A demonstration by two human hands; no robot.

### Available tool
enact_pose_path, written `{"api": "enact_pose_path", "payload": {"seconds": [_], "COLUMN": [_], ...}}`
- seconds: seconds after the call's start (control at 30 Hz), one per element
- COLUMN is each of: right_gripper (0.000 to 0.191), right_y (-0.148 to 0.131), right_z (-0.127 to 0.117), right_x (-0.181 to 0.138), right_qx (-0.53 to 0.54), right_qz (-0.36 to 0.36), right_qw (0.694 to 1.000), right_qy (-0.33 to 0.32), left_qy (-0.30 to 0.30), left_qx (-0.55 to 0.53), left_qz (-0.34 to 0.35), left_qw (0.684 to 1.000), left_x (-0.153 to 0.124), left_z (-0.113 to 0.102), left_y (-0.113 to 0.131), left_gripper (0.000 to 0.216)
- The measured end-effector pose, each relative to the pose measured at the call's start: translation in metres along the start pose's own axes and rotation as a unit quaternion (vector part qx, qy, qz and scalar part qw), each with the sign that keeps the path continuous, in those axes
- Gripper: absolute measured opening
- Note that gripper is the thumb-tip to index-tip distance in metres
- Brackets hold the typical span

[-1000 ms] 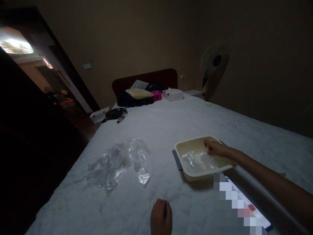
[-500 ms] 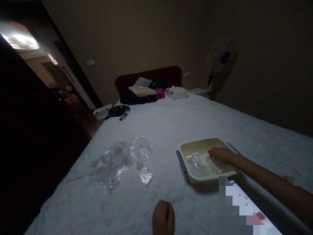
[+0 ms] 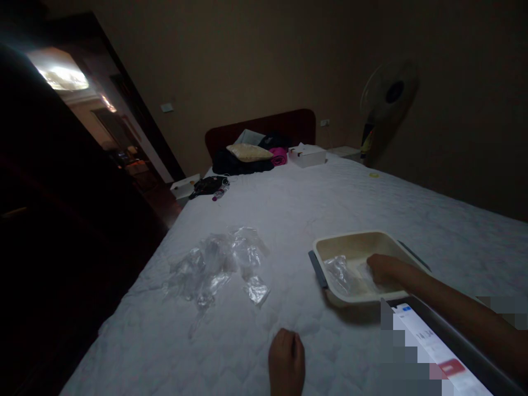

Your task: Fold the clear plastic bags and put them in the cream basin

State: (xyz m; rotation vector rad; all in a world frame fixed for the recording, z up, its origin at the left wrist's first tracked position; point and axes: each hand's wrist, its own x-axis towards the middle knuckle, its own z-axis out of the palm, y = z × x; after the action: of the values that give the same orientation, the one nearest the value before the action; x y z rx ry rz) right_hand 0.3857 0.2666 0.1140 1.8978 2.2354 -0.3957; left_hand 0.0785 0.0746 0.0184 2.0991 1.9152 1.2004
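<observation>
Clear bag under right hand, inside tub; cannot tell if fingers grip it. Left hand farther off, curled closed.

Dim in here, with a ceiling light glaring through the doorway. Plastic bags glint; shadow lies beneath the basin.

The right hand was inside a cream tub with grey handles, its fingers down at some clear plastic, while one clear bag lay at the tub's left side. The left hand was curled loosely over the white bed, and beyond it spread a heap of clear bags. Near the dark red headboard lay a pillow and a white box.
</observation>
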Motion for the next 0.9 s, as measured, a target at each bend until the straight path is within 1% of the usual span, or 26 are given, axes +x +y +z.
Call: {"api": "enact_pose_path", "payload": {"seconds": [0.1,0.2,0.3,0.4,0.47,0.5,0.53,0.6,0.67,0.7,0.77,0.8,0.87,0.9], "right_gripper": [0.003,0.005,0.004,0.02,0.028,0.029,0.028,0.026,0.025,0.024,0.025,0.028,0.033,0.033], "right_y": [0.002,0.003,-0.005,-0.033,-0.064,-0.083,-0.103,-0.146,-0.189,-0.21,-0.247,-0.264,-0.288,-0.297], "right_z": [-0.005,-0.016,-0.034,-0.052,-0.058,-0.058,-0.055,-0.04,-0.014,0.002,0.038,0.056,0.091,0.107], "right_x": [-0.004,-0.013,-0.027,-0.046,-0.06,-0.067,-0.073,-0.082,-0.084,-0.082,-0.076,-0.072,-0.064,-0.061], "right_qx": [0.001,-0.008,-0.018,-0.027,-0.024,-0.012,0.001,0.033,0.089,0.119,0.132,0.139,0.155,0.163], "right_qz": [0.005,-0.001,-0.009,-0.014,-0.037,-0.062,-0.1,-0.196,-0.27,-0.296,-0.309,-0.307,-0.287,-0.28], "right_qw": [1.0,0.999,0.995,0.986,0.974,0.959,0.944,0.923,0.905,0.895,0.887,0.884,0.877,0.874], "right_qy": [0.009,0.042,0.098,0.163,0.222,0.278,0.314,0.33,0.317,0.311,0.316,0.325,0.351,0.361], "left_qy": [-0.012,-0.012,-0.007,-0.005,-0.007,-0.007,-0.005,0.012,0.045,0.064,0.099,0.106,0.1,0.097], "left_qx": [0.004,0.005,0.004,0.0,-0.001,0.001,0.008,0.039,0.095,0.126,0.161,0.162,0.158,0.161], "left_qz": [-0.01,-0.016,-0.017,-0.014,-0.007,0.001,0.012,0.039,0.056,0.051,0.033,0.033,0.042,0.048], "left_qw": [1.0,1.0,1.0,1.0,1.0,1.0,1.0,0.998,0.993,0.989,0.981,0.98,0.981,0.981], "left_x": [0.001,0.001,0.0,-0.002,-0.005,-0.007,-0.009,-0.015,-0.023,-0.027,-0.037,-0.042,-0.049,-0.052], "left_z": [-0.003,-0.005,-0.006,-0.011,-0.019,-0.025,-0.032,-0.051,-0.07,-0.079,-0.093,-0.096,-0.098,-0.096], "left_y": [0.003,0.004,0.006,0.01,0.011,0.009,0.005,-0.01,-0.032,-0.045,-0.068,-0.077,-0.088,-0.09], "left_gripper": [0.022,0.023,0.024,0.024,0.023,0.022,0.02,0.017,0.017,0.018,0.021,0.022,0.025,0.025]}}
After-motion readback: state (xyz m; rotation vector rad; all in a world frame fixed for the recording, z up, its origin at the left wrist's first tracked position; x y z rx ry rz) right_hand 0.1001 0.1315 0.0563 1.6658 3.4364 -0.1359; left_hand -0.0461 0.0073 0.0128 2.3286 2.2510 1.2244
